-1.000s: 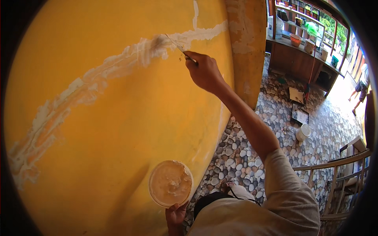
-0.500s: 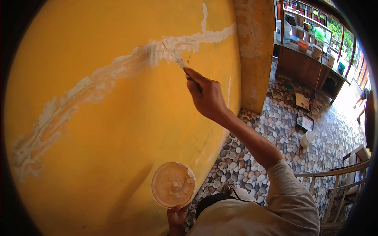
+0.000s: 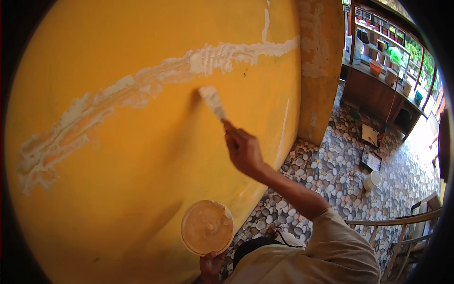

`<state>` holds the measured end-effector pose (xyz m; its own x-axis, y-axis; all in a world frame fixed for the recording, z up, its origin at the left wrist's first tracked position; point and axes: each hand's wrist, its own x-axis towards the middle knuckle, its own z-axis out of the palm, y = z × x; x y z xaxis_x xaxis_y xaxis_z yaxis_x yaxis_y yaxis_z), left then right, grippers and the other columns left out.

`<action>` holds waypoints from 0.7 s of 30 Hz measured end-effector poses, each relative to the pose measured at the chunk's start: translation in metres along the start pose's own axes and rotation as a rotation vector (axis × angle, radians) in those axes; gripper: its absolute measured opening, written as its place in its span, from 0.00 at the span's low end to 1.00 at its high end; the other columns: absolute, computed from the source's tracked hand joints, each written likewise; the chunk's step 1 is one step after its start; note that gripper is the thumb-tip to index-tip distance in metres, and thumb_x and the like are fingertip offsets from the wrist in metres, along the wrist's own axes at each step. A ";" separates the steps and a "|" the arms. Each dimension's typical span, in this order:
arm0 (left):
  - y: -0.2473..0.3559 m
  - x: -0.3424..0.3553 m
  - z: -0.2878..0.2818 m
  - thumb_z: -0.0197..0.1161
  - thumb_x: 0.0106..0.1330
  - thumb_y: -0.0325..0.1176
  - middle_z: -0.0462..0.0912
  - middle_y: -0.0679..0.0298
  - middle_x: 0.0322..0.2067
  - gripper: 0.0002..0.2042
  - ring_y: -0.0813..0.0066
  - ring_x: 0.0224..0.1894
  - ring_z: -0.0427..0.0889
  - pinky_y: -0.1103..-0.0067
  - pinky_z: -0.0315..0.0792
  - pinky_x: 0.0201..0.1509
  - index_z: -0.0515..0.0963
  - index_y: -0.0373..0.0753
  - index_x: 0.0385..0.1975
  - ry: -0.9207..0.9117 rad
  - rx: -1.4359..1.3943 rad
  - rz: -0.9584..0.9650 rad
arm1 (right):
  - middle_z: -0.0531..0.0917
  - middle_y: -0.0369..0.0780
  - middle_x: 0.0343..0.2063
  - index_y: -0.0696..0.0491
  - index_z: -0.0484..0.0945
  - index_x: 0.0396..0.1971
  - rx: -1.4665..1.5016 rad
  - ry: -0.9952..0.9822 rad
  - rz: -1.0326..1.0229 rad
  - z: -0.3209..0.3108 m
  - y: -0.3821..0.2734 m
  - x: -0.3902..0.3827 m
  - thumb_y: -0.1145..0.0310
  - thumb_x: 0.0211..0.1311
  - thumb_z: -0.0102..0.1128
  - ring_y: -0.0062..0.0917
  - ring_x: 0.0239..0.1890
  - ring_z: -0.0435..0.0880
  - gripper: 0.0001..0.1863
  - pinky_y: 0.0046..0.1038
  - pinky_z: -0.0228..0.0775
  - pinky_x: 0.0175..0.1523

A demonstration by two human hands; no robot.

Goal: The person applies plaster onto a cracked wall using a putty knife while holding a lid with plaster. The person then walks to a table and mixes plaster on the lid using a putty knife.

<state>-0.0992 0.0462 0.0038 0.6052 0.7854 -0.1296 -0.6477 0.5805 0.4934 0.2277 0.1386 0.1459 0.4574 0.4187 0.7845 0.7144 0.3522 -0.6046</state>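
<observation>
Holding the scraper (image 3: 211, 100) by its handle, my right hand (image 3: 244, 149) is clamped with the fingers curled round the grip and the blade pointing up and to the left, in front of the yellow wall (image 3: 94, 199) and below the rough pale band of filler (image 3: 175, 71). The blade edge is near the wall; I cannot tell whether it touches. My left hand (image 3: 211, 266) is clamped on the round tub (image 3: 189, 246) at its near rim; the fingers underneath are hidden. The tub is low beside the wall, open side toward me, with pale paste (image 3: 206, 225) inside. I judge the scraper to be light, with a stiff handle and a thin blade that should flex slightly under load. I should take hold of the handle only, close to the blade, for control of the angle; any smear on the grip would make it slippery. I expect the tub to be the heavier item, with walls that may give if pinched, so its base is best carried on spread fingers, the thumb serving as a stop at the rim. The paste looks soft and sticky and should tolerate a moderate tilt.
</observation>
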 end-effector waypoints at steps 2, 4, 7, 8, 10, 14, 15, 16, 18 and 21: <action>-0.001 -0.003 0.002 0.60 0.55 0.22 0.70 0.53 0.58 0.30 0.56 0.59 0.72 0.58 0.73 0.59 0.62 0.36 0.61 0.011 -0.009 0.003 | 0.83 0.50 0.31 0.59 0.76 0.51 -0.087 0.033 -0.030 -0.020 0.002 0.030 0.73 0.62 0.54 0.35 0.30 0.85 0.17 0.30 0.74 0.35; 0.000 -0.002 0.006 0.60 0.55 0.21 0.69 0.54 0.59 0.31 0.56 0.59 0.72 0.58 0.72 0.60 0.61 0.36 0.61 0.005 0.017 0.020 | 0.83 0.48 0.29 0.57 0.76 0.50 -0.056 0.045 0.036 -0.039 -0.020 0.070 0.71 0.62 0.54 0.31 0.25 0.82 0.16 0.28 0.72 0.34; -0.001 0.001 0.002 0.60 0.55 0.21 0.69 0.54 0.59 0.31 0.56 0.60 0.71 0.58 0.72 0.60 0.61 0.37 0.62 -0.012 -0.003 -0.020 | 0.80 0.51 0.24 0.58 0.76 0.49 -0.137 -0.013 0.085 -0.051 -0.034 0.110 0.71 0.61 0.54 0.31 0.22 0.80 0.17 0.27 0.71 0.30; -0.002 0.000 0.003 0.60 0.55 0.21 0.69 0.54 0.59 0.31 0.56 0.60 0.71 0.58 0.72 0.60 0.61 0.37 0.62 -0.016 -0.005 -0.028 | 0.80 0.51 0.24 0.58 0.76 0.49 -0.145 -0.009 0.085 -0.047 -0.036 0.110 0.71 0.61 0.54 0.31 0.22 0.80 0.17 0.27 0.71 0.30; -0.001 -0.002 0.005 0.60 0.54 0.21 0.70 0.54 0.58 0.31 0.56 0.59 0.72 0.58 0.73 0.59 0.61 0.37 0.62 0.007 0.030 -0.007 | 0.79 0.52 0.23 0.59 0.76 0.49 -0.092 -0.098 0.068 -0.034 -0.031 0.104 0.71 0.60 0.54 0.33 0.23 0.81 0.17 0.29 0.71 0.31; 0.002 -0.005 0.004 0.61 0.54 0.21 0.70 0.54 0.58 0.31 0.57 0.59 0.72 0.59 0.73 0.59 0.61 0.37 0.61 -0.003 0.005 0.001 | 0.80 0.52 0.25 0.59 0.76 0.48 -0.061 -0.235 0.031 -0.039 -0.037 0.055 0.71 0.61 0.54 0.35 0.25 0.83 0.16 0.31 0.72 0.34; 0.004 -0.005 0.003 0.61 0.54 0.21 0.70 0.54 0.58 0.31 0.57 0.58 0.72 0.59 0.73 0.59 0.61 0.37 0.62 -0.010 -0.005 -0.019 | 0.80 0.51 0.25 0.59 0.77 0.47 -0.047 -0.233 0.016 -0.044 -0.035 0.052 0.71 0.61 0.54 0.35 0.26 0.83 0.15 0.31 0.72 0.34; 0.004 -0.004 0.004 0.61 0.54 0.21 0.70 0.54 0.58 0.32 0.57 0.58 0.73 0.59 0.73 0.59 0.61 0.37 0.62 -0.024 -0.015 -0.050 | 0.80 0.50 0.25 0.59 0.77 0.47 -0.042 -0.224 0.005 -0.051 -0.036 0.051 0.71 0.61 0.53 0.35 0.27 0.83 0.15 0.30 0.72 0.34; 0.005 -0.005 0.003 0.61 0.54 0.21 0.70 0.54 0.58 0.32 0.57 0.58 0.73 0.59 0.73 0.59 0.61 0.37 0.62 -0.003 -0.001 -0.045 | 0.79 0.49 0.24 0.58 0.77 0.47 -0.059 -0.142 0.097 -0.059 -0.044 0.078 0.71 0.61 0.54 0.34 0.26 0.82 0.15 0.30 0.71 0.33; 0.003 -0.001 0.006 0.61 0.54 0.21 0.70 0.54 0.58 0.31 0.57 0.58 0.72 0.59 0.73 0.60 0.61 0.37 0.62 -0.017 0.015 -0.050 | 0.78 0.49 0.21 0.57 0.77 0.47 -0.068 -0.085 0.109 -0.060 -0.035 0.111 0.70 0.60 0.55 0.33 0.23 0.81 0.15 0.30 0.70 0.31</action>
<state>-0.0988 0.0459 0.0110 0.6447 0.7515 -0.1398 -0.6094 0.6157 0.4995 0.2855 0.1222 0.2626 0.4901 0.5215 0.6984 0.6982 0.2449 -0.6727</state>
